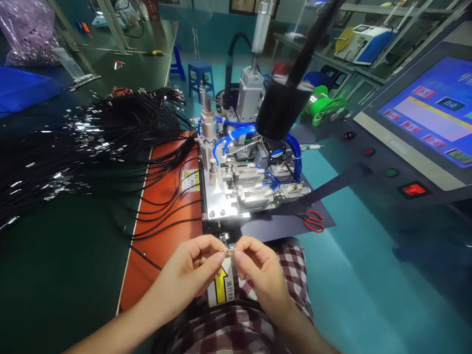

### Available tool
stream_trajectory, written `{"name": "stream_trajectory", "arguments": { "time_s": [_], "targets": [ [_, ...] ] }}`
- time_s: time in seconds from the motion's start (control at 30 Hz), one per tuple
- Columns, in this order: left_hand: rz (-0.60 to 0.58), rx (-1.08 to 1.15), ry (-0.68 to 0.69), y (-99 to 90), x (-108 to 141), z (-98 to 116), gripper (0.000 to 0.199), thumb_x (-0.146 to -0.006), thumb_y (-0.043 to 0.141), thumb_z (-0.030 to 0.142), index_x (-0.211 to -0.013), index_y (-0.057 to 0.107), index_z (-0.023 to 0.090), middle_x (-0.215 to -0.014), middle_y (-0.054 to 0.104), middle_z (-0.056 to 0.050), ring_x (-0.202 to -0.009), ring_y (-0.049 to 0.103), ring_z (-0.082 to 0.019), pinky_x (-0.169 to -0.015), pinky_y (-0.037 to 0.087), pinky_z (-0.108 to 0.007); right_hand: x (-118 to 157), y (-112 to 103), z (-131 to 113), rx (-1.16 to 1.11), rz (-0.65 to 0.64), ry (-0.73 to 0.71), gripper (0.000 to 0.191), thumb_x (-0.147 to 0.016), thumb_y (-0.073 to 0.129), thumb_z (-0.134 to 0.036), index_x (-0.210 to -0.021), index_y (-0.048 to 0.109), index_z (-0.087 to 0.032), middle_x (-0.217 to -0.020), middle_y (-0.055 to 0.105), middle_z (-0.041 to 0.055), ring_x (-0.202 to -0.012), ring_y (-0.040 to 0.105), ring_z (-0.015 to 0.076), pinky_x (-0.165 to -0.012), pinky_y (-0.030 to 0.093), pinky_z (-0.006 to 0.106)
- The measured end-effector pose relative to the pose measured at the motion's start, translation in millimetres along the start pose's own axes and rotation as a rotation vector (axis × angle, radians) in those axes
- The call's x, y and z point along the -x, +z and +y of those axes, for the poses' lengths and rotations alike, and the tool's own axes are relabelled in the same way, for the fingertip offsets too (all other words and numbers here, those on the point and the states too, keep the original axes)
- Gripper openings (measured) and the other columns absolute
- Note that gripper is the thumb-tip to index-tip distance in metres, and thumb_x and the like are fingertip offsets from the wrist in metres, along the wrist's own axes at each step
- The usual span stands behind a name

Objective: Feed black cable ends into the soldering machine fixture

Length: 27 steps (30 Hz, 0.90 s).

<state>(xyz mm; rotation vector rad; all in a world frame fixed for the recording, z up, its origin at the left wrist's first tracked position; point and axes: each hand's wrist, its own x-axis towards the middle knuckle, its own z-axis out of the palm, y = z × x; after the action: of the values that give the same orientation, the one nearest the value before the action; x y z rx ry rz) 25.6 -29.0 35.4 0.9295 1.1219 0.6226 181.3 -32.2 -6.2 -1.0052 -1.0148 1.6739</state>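
Observation:
In front of the machine, my left hand (197, 263) and my right hand (260, 268) meet fingertip to fingertip. Each pinches thin wire ends (230, 252), with reddish and pale strands showing in the narrow gap; the rest is covered by the fingers. One black cable (145, 256) runs across the orange surface and disappears behind my left hand. Just beyond my fingertips is the front of the metal machine (221, 209), with its small clamps and blue air hoses. Below my hands lies a white label with a yellow arrow (221, 287).
A large pile of black cables (121, 118) with shiny ends spreads over the dark table at left, some strands reaching the machine. Red-handled scissors (313, 221) lie right of it. A touchscreen panel (435, 108) stands at right, a black cylinder (282, 108) hangs above.

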Motion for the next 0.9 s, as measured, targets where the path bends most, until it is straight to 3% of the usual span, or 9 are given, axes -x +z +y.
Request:
{"name": "stream_trajectory", "arguments": {
  "time_s": [0.2, 0.33, 0.53, 0.7, 0.8, 0.9],
  "targets": [
    [0.078, -0.102, 0.08, 3.8, 2, 2, 0.017, -0.081, 0.061, 0.034, -0.087, 0.058, 0.018, -0.067, 0.053, 0.003, -0.043, 0.035, -0.003, -0.037, 0.025, -0.014, 2, -5, 2, 0.07, -0.032, -0.011, 0.016, -0.086, 0.057, -0.026, -0.073, 0.053, -0.017, -0.062, 0.044, -0.0051, -0.053, 0.038, 0.007, -0.051, 0.032, 0.021],
    [0.083, -0.088, 0.06, 2.8, 2, -1, 0.022, -0.083, 0.058, 0.039, -0.083, 0.06, 0.017, -0.057, 0.049, 0.005, -0.043, 0.042, -0.006, -0.038, 0.028, -0.015, 4, -8, 4, 0.146, -0.053, -0.048, 0.013, -0.086, 0.055, -0.023, -0.074, 0.053, -0.018, -0.068, 0.045, -0.0039, -0.055, 0.04, 0.0079, -0.053, 0.034, 0.022],
    [0.014, -0.018, 0.032, 2.3, 2, -3, 0.025, -0.085, 0.055, 0.037, -0.074, 0.057, 0.015, -0.054, 0.047, 0.005, -0.046, 0.04, -0.006, -0.041, 0.026, -0.016, 11, -11, 2, 0.423, -0.08, -0.298, 0.01, -0.083, 0.054, -0.014, -0.075, 0.052, -0.019, -0.071, 0.047, -0.0021, -0.066, 0.046, 0.0116, -0.06, 0.036, 0.025],
    [0.004, -0.103, 0.045, 2.2, 0, -1, 0.027, -0.086, 0.054, 0.038, -0.073, 0.059, 0.015, -0.061, 0.049, 0.003, -0.049, 0.037, -0.006, -0.043, 0.025, -0.017, 16, -13, 5, 0.571, -0.079, -0.406, 0.011, -0.08, 0.054, -0.009, -0.075, 0.05, -0.019, -0.069, 0.049, -0.0011, -0.064, 0.047, 0.0128, -0.06, 0.037, 0.027],
    [-0.016, -0.238, 0.061, 0.3, 1, 2, 0.016, -0.085, 0.055, 0.032, -0.086, 0.061, 0.018, -0.078, 0.058, 0.0, -0.064, 0.048, -0.01, -0.051, 0.034, -0.019, 20, -19, 3, 0.608, -0.052, -0.398, 0.01, -0.08, 0.054, -0.011, -0.075, 0.052, -0.019, -0.069, 0.051, -0.0002, -0.065, 0.048, 0.0141, -0.06, 0.038, 0.029],
    [-0.041, -0.405, 0.098, -1.6, 3, 2, 0.007, -0.083, 0.057, 0.025, -0.082, 0.061, 0.019, -0.075, 0.059, 0.001, -0.068, 0.051, -0.012, -0.058, 0.037, -0.021, 21, -27, -4, 0.578, -0.107, -0.286, 0.008, -0.083, 0.055, -0.015, -0.076, 0.056, -0.019, -0.071, 0.053, 0.0009, -0.066, 0.051, 0.015, -0.061, 0.04, 0.03]
  ]
}}
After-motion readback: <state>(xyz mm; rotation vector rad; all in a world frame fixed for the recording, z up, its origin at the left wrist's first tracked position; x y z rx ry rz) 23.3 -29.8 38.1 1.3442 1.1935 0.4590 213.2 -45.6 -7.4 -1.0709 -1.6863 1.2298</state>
